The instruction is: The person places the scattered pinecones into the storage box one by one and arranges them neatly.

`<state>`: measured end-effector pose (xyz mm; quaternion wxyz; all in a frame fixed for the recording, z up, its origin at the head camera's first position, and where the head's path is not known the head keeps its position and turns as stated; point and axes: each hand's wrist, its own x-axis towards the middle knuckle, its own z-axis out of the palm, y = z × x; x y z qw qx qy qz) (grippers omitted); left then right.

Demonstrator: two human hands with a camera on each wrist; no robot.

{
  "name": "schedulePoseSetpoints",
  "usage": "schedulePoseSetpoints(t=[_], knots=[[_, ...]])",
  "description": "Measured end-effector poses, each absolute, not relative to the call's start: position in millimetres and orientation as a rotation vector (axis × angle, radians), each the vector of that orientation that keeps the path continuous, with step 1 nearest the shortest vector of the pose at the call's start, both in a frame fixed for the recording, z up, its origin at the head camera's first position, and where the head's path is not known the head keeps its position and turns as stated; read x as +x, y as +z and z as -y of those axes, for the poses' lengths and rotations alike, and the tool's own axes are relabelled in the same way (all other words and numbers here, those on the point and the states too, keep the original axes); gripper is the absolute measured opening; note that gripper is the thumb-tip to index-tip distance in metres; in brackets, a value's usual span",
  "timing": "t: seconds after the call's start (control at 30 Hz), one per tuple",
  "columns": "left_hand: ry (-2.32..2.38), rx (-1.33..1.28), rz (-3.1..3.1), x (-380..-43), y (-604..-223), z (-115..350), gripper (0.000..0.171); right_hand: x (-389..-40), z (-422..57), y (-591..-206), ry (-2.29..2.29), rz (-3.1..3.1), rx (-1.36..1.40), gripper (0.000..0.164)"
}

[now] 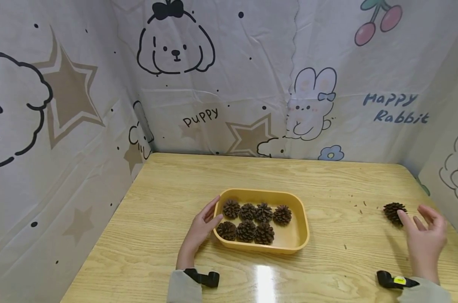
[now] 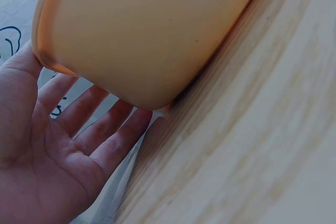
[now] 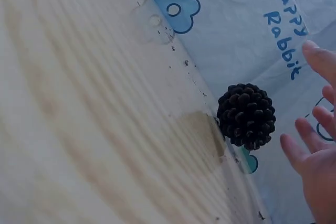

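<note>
A yellow plastic tray (image 1: 301,227) holds several brown pine cones (image 1: 246,231) in two rows, with bare floor at its right end. My left hand (image 1: 199,229) grips the tray's left end, thumb over the rim and fingers against the outer wall. In the left wrist view, this hand (image 2: 68,156) has its fingers spread under the rim of the tray (image 2: 142,35). At the far right a single pine cone (image 1: 395,213) lies on the table. My right hand (image 1: 426,235) is just beside it, thumb and fingers apart. The right wrist view shows a gap between the cone (image 3: 247,116) and the hand (image 3: 320,156).
The wooden table (image 1: 168,176) has small dark cone scraps scattered around its right part. A printed cloth (image 1: 229,84) hangs along the back and both sides. Light glares off the table in front of the tray.
</note>
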<state>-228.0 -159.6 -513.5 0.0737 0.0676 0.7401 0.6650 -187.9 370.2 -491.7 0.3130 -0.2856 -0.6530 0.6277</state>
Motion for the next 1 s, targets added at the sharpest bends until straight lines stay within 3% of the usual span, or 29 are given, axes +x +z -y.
schedulePoseSetpoints(t=[0.43,0.67,1.0], knots=[[1.993,0.217,-2.227,-228,-514,160,0.058,-193,-386,-510,1.684,1.915,-0.903,0.067],[1.995,0.210,-2.227,-228,-514,160,0.057,-199,-388,-515,1.445,2.181,-0.945,0.070],[1.984,0.195,-2.241,-228,-514,159,0.057,-205,-392,-522,1.177,2.434,-0.828,0.073]])
